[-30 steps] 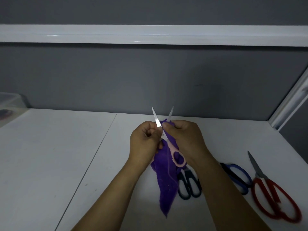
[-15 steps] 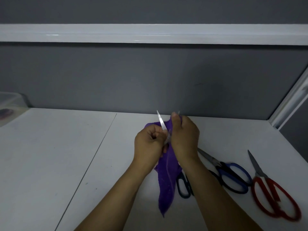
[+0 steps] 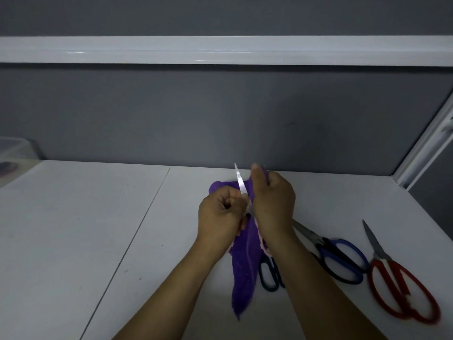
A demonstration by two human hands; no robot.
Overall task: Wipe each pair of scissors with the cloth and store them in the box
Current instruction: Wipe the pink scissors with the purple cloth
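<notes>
Above the table I hold a pair of pink-handled scissors [image 3: 239,181] with the blades spread and pointing up. My left hand [image 3: 220,217] grips them near the pivot, fingers curled. My right hand [image 3: 272,204] pinches the purple cloth [image 3: 245,266] round the right blade, which is hidden up to its tip. The left blade stands bare between my hands. The rest of the cloth hangs down to the table. Part of the pink handle shows under my right wrist. The clear box [image 3: 12,148] sits at the far left edge.
On the white table [image 3: 98,229] to my right lie black-handled scissors [image 3: 268,273], partly under my right forearm, blue-handled scissors [image 3: 343,261] and red-handled scissors [image 3: 402,290]. A grey partition wall runs behind the table.
My right hand has slid the cloth up along the right blade until it covers the tip. Both hands have shifted slightly right, and the blue scissors' blades have come into view.
</notes>
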